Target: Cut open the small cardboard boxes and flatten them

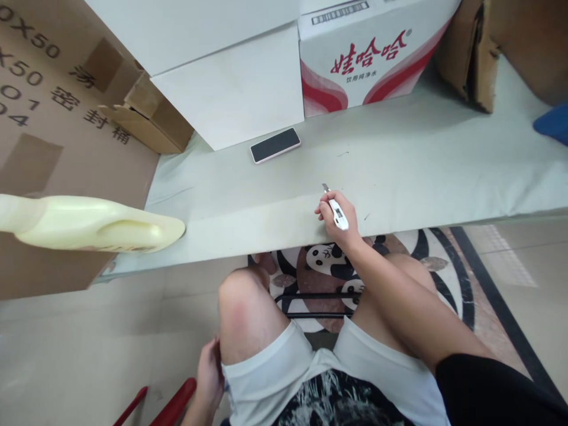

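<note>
A pale green covering [399, 171] spreads over the counter [213, 219], which runs across the view in front of a seated person's knees; below is a glossy tiled floor [89, 337] with a round panda pattern [322, 260] and a dark border strip. Along the back stand a plain white box [239, 97] and, just beside it, a white-and-red carton [368, 68] with red lettering; a phone [276, 145] lies face up near the white box's foot. To the left rise a large brown carton [66, 171] printed with dark characters and a smaller brown box [162, 121], and a pale yellow bottle [102, 225] reaches in over the counter's left end. At the far right are torn cardboard [481, 71] and a blue object [552, 124]. The right hand [349, 208] is over the counter near its front edge, its grip closed around a white utility knife [339, 216], a short piece of blade pointing away from the person; whether the hand rests on the covering is hard to tell. The left hand [209, 370] is beside the left thigh, partly hidden by it, and I cannot tell how its grip stands. The right forearm and legs block part of the panda pattern. The bottle's top, the blue object and two red pieces [175, 403] at bottom left are cut off.
</note>
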Action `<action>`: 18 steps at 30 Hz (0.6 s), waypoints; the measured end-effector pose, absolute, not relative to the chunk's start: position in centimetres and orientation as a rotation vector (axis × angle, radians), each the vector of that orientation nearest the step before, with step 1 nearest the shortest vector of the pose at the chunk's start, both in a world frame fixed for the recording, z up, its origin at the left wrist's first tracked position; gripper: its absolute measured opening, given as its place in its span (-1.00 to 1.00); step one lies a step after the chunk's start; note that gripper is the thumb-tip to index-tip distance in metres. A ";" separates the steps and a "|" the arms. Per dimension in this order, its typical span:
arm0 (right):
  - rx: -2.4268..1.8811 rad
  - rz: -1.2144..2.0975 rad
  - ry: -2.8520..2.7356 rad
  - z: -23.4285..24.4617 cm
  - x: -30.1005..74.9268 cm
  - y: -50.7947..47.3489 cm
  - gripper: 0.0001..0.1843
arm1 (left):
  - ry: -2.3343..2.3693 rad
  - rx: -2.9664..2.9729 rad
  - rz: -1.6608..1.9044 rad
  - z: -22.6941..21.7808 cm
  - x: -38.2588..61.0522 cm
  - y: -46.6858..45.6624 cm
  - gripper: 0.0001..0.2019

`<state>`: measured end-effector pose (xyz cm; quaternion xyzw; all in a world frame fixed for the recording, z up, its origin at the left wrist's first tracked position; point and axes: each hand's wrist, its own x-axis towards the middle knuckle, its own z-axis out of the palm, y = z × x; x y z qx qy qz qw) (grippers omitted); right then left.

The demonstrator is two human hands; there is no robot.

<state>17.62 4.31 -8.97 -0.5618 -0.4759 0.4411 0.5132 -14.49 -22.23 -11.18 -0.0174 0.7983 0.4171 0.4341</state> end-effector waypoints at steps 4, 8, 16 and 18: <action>-1.351 1.070 -1.156 -9.3 17.6 4.3 -0.88 | 1.839 0.025 0.969 -8.6 -14.9 -24.2 -0.74; -1.361 1.070 -1.157 -9.2 17.4 4.3 -0.88 | 1.841 0.049 0.993 -9.5 -15.3 -22.8 -0.75; -1.368 1.076 -1.160 -8.9 17.0 4.5 -0.89 | 2.022 -0.078 1.025 -14.0 -15.2 -19.7 -0.84; -1.370 1.080 -1.166 -9.0 16.9 4.5 -0.89 | 2.046 -0.059 1.047 -13.4 -15.3 -20.6 -0.84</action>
